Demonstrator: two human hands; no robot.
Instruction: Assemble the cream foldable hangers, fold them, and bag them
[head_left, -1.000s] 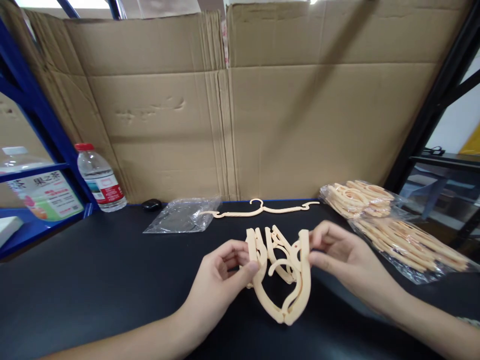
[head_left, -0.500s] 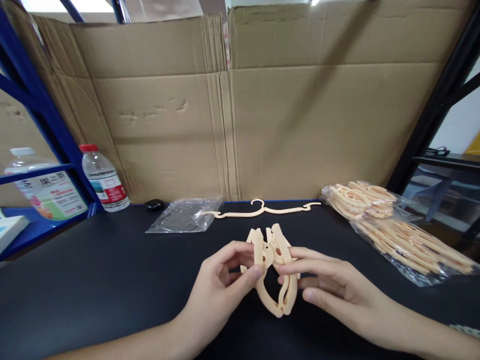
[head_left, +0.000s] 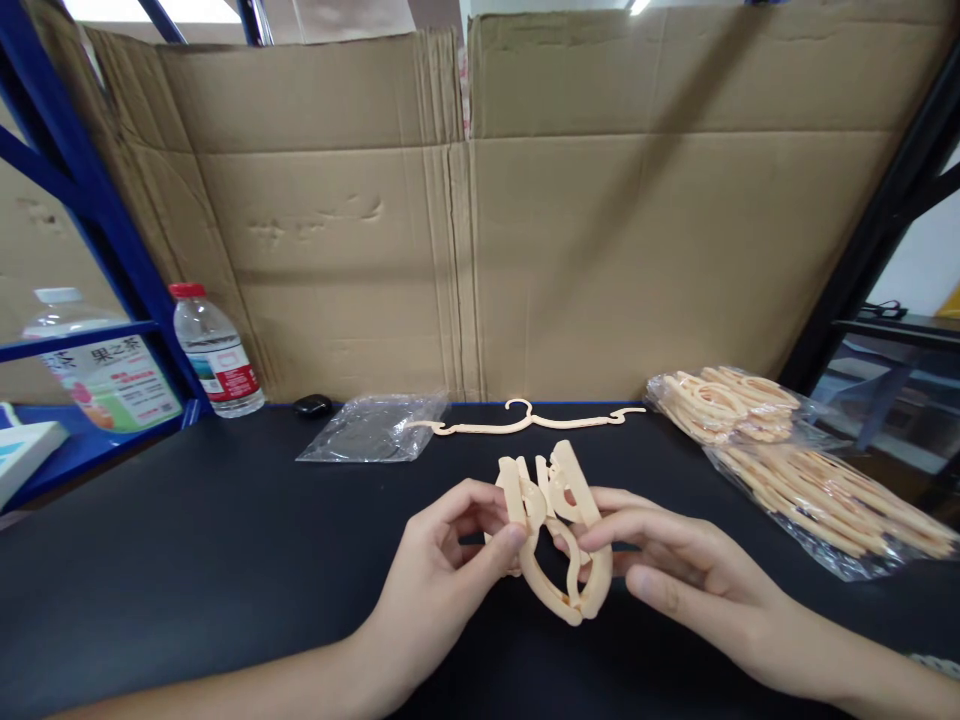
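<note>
A pale beige folding clothes hanger [head_left: 576,482] is held above the black tabletop, its arms folded into a narrow V that meets at the bottom. My left hand [head_left: 439,570] pinches its left arm, with the thumb across the front and the fingers behind. On the other side, my right hand [head_left: 690,575] has its fingers against and behind the right arm, the thumb standing a little off it. Some of those fingertips are hidden by the hanger. Farther back, another beige hanger [head_left: 495,428] lies unfolded on the table with its hook toward the cardboard.
Clear bags of beige hangers [head_left: 817,490] lie at the right. At the back left are a flat clear plastic bag [head_left: 367,430], a small black object [head_left: 313,405] and a red-capped water bottle [head_left: 225,365]. A cardboard wall [head_left: 337,230] closes off the back.
The folded hanger's two arms have spread somewhat farther apart at the top. My right hand has shifted slightly right with its arm. The camera view has shifted a little.
</note>
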